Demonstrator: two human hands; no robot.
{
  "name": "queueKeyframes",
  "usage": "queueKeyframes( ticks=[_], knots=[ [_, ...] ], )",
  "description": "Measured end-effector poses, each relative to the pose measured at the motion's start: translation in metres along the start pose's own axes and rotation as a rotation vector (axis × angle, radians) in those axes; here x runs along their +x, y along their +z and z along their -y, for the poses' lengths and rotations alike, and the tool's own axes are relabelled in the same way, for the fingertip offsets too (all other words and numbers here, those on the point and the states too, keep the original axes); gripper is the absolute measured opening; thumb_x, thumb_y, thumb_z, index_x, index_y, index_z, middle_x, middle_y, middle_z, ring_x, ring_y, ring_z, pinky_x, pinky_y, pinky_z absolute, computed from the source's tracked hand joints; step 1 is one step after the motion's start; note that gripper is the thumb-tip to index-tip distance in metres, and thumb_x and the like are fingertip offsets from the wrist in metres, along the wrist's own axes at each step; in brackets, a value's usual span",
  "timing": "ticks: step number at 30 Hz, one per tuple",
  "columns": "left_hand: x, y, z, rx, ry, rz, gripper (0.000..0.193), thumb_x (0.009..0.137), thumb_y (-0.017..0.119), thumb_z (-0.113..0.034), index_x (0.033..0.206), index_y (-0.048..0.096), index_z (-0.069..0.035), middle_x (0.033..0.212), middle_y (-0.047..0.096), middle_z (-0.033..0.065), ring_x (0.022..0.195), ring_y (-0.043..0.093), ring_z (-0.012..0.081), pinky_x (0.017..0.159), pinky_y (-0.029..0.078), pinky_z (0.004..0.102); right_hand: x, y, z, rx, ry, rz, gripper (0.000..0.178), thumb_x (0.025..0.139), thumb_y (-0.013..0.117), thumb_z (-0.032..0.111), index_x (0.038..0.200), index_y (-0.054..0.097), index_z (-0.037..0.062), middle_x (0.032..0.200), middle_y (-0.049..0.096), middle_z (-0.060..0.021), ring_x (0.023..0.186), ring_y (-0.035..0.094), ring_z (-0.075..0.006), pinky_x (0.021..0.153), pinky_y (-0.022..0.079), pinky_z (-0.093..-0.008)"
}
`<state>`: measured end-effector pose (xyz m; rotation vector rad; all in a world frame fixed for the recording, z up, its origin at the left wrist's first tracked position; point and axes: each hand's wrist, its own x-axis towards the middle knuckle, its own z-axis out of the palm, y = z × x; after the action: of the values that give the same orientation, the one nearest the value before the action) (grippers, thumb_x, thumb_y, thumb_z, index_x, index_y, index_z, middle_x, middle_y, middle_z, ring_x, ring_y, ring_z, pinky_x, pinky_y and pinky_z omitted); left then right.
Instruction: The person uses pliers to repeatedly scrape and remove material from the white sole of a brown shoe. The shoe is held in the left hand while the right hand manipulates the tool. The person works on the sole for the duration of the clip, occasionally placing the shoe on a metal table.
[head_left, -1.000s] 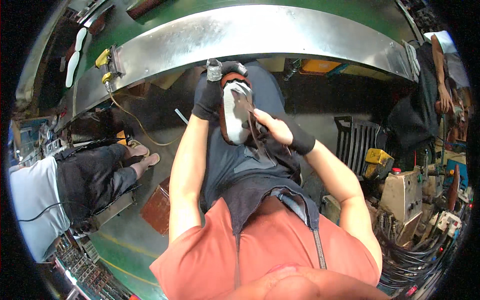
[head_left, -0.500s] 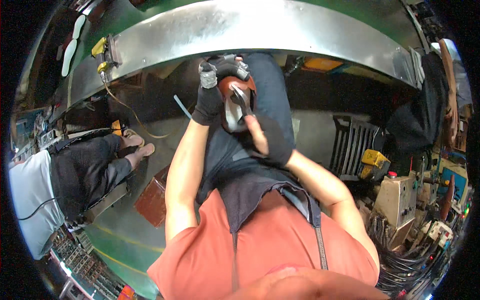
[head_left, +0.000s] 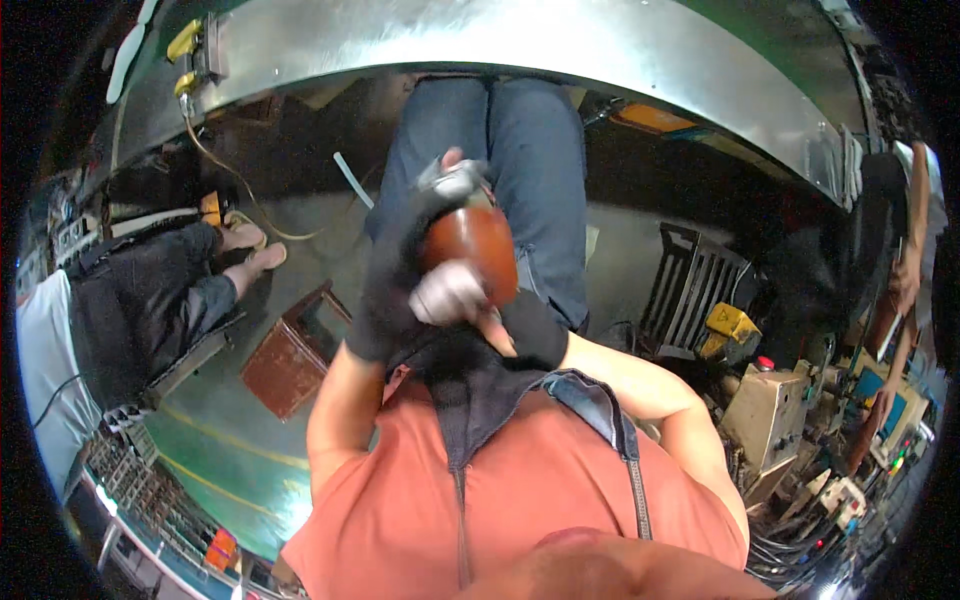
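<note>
A glossy brown leather shoe upper [head_left: 470, 243], rounded at the end, is held low over my lap. My left hand [head_left: 412, 245], in a dark fingerless glove with pale tape on its fingers, is closed around its left side. Blur softens the taped fingers. At the near end of the shoe, close to my apron, my right hand [head_left: 530, 332] is bent inward in a black wrist cover. Its thumb shows beside the shoe; the other fingers are mostly hidden, and what they grip cannot be made out.
A long metal bench [head_left: 640, 50] curves across the far side, with a yellow device [head_left: 190, 60] clamped at its left. A reddish-brown stool [head_left: 290, 355] and a seated person [head_left: 140, 300] are at left. A slatted black chair [head_left: 690, 285] and a control box [head_left: 765, 415] stand right.
Both hands have come nearer my body with the shoe, which has turned to show its brown outer side. The metal-headed tool seen in my right hand is now out of sight.
</note>
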<state>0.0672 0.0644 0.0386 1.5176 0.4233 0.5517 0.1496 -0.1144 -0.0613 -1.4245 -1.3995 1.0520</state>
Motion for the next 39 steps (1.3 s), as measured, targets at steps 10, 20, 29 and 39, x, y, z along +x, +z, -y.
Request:
queueKeyframes(
  ticks=[10, 20, 29, 39],
  knots=[
    [-0.071, 0.042, -0.002, 0.296, -0.02, -0.447, 0.05, 0.066, 0.075, -0.014, 0.108, 0.051, -0.003, 0.11, 0.056, 0.0144, 0.106, 0.054, 0.0291, 0.098, 0.037, 0.0403, -0.026, -0.041, 0.021, -0.273, -0.192, 0.295, 0.048, 0.074, 0.067, 0.036, 0.11, 0.057, 0.0051, 0.109, 0.057, -0.015, 0.097, 0.057, -0.0311, 0.082, 0.046, -0.0389],
    [-0.077, 0.03, 0.081, 0.104, -0.046, -0.21, 0.087, 0.078, 0.058, -0.057, 0.134, 0.031, 0.004, 0.136, 0.036, 0.0231, 0.13, 0.031, 0.0357, 0.108, 0.023, 0.043, -0.054, -0.055, -0.007, -0.112, 0.031, 0.347, 0.036, 0.08, 0.058, 0.022, 0.112, 0.055, 0.0062, 0.105, 0.058, -0.0151, 0.095, 0.057, -0.0315, 0.081, 0.046, -0.0399],
    [0.02, -0.011, 0.063, 0.66, -0.09, -0.377, 0.041, 0.091, 0.045, -0.028, 0.12, 0.044, 0.0, 0.111, 0.054, 0.0226, 0.104, 0.053, 0.0346, 0.089, 0.041, 0.0379, 0.106, -0.139, 0.111, 0.389, 0.58, 0.115, 0.05, 0.096, 0.034, 0.047, 0.091, 0.06, 0.0042, 0.072, 0.062, -0.0061, 0.053, 0.059, -0.0142, 0.055, 0.044, -0.0225],
    [-0.017, 0.014, 0.129, 0.406, -0.056, -0.446, 0.05, 0.084, 0.061, -0.022, 0.127, 0.045, 0.001, 0.119, 0.056, 0.0222, 0.107, 0.058, 0.0293, 0.09, 0.045, 0.0349, 0.121, -0.154, 0.012, 0.435, 0.672, 0.236, 0.054, 0.094, 0.041, 0.049, 0.103, 0.061, -0.0002, 0.086, 0.064, -0.0118, 0.073, 0.062, -0.0185, 0.067, 0.051, -0.0311]
  ],
)
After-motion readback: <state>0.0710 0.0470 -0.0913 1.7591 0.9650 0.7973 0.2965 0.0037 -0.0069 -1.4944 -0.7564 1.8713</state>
